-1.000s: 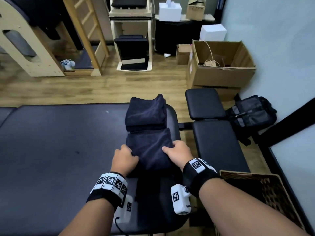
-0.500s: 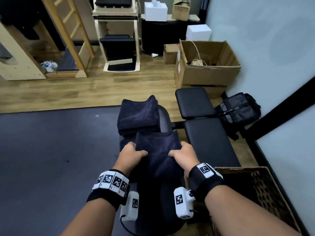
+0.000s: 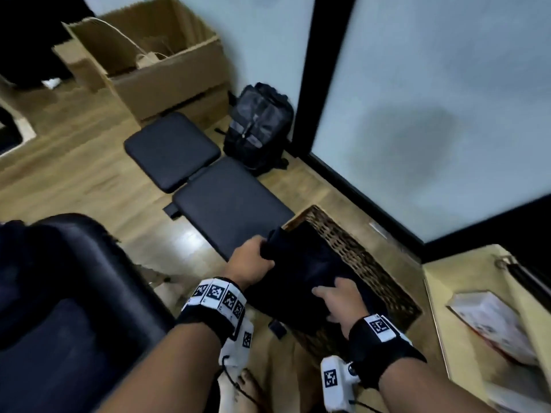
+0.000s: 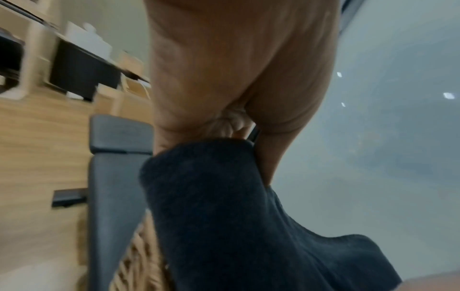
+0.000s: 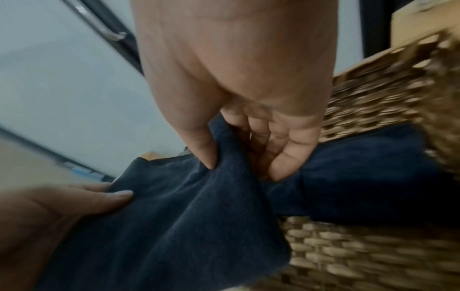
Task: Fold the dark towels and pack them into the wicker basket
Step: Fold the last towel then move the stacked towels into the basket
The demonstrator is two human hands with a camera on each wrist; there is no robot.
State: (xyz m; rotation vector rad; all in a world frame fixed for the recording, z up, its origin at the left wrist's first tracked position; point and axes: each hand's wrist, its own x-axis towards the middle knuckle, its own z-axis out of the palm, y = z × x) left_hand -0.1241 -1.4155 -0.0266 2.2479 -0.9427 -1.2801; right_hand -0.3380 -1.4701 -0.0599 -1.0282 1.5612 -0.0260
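Gripping the folded dark towel (image 3: 301,263) at its two ends, your hands hold it over the open mouth of the wicker basket (image 3: 357,257). Your left hand (image 3: 250,263) is knuckles up, fingers curled round the far end of the towel near the basket's far corner; the left wrist view shows the cloth bunched in that fist and hanging below it. Your right hand (image 3: 340,299) is at the near end, and the right wrist view shows the thumb (image 5: 201,145) and fingers (image 5: 288,157) pinching a fold of the towel between them. Both forearms reach forward and to your right, with marker bands on the wrists.

The towel's long axis runs from your left hand to your right hand, roughly along the basket's length, sagging a little between them. Whether its underside touches the basket's bottom is hidden.

The basket stands on the wooden floor (image 3: 89,186), just beside a black padded bench (image 3: 226,204). The padded counter (image 3: 59,308) lies to your left. Beyond the bench are a dark backpack (image 3: 259,126) and an open cardboard box (image 3: 149,55).
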